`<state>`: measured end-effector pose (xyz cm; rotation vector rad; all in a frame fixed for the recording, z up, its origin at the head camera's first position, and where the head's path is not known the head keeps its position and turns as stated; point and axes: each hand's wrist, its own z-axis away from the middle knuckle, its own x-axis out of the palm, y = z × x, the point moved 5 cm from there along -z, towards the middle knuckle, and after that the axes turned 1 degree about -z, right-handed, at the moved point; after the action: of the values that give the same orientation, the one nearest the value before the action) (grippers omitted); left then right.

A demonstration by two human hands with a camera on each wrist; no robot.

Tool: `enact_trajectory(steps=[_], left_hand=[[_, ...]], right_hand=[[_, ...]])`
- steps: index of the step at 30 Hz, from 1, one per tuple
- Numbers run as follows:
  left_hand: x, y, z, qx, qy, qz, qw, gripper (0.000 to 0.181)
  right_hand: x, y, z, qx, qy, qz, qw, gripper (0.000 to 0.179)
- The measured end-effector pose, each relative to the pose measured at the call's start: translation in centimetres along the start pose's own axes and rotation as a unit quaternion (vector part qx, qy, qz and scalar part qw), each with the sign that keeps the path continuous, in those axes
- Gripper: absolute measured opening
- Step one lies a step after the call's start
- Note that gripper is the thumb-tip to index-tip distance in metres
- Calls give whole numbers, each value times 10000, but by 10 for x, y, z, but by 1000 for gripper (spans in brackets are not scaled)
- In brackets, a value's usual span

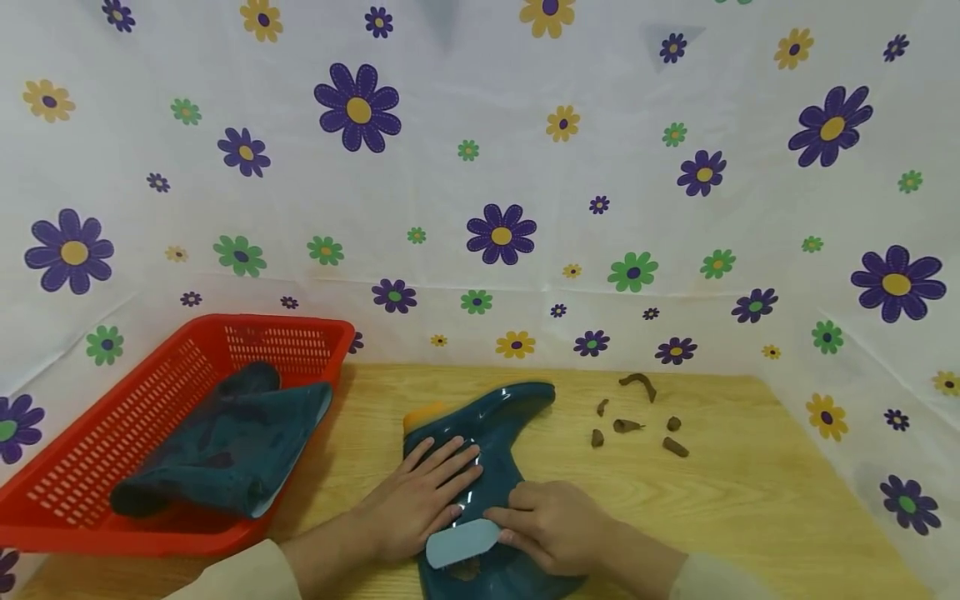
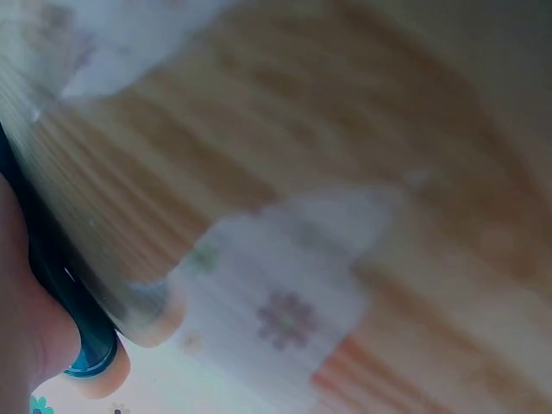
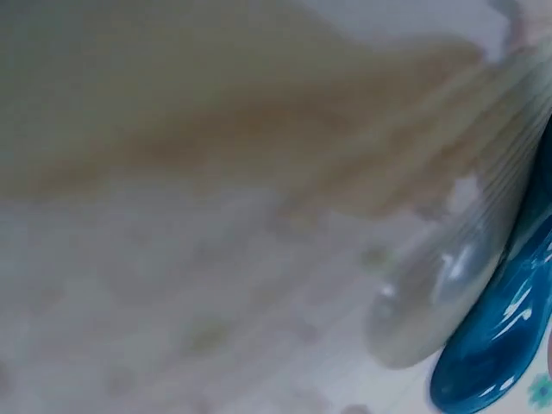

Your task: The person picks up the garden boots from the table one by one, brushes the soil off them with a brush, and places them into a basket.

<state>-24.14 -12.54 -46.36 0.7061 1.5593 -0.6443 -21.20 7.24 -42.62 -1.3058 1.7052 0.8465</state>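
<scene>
A glossy dark teal rubber boot point(image 1: 491, 454) with a yellow heel lies on its side on the table, toe pointing to the far right. Across its ankle and shaft rests my left hand point(image 1: 416, 504), fingers extended. My right hand point(image 1: 558, 525) grips a light blue, flat, round-ended scraper point(image 1: 463, 543) against the boot's shaft. Just below the scraper's edge shows a brown patch of mud point(image 1: 467, 570). In the left wrist view the boot point(image 2: 65, 289) shows beside part of the left hand point(image 2: 30, 332). The right wrist view catches the boot's toe point(image 3: 492, 354).
On the left stands a red plastic basket point(image 1: 345, 337) holding another teal boot point(image 1: 225, 450), its shaft opening toward the right. Several brown clumps point(image 1: 628, 426) lie on the wooden table point(image 1: 720, 508) at right. A flower-print sheet point(image 1: 450, 183) surrounds the back and sides.
</scene>
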Motion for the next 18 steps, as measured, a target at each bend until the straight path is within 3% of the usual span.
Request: enact_trajectory(steps=[3,7,14,18], left_hand=[[-1,0,0,-20,55,-24,10000,55],[-2,-1,-1,-88,-31,-10,10000,54],[-6,0,-2,-145,-158,40,9998,55],[-3,4,-2,-30,-57,113,9999,54]], right_hand=[[-8,7,13,231,355,44,9991,30],[-14,14,25,328,330,116,9988,26],[-2,2,2,-211,-321,166,9991,27],[4,-5,-7,-357,-295,6,9989,30]])
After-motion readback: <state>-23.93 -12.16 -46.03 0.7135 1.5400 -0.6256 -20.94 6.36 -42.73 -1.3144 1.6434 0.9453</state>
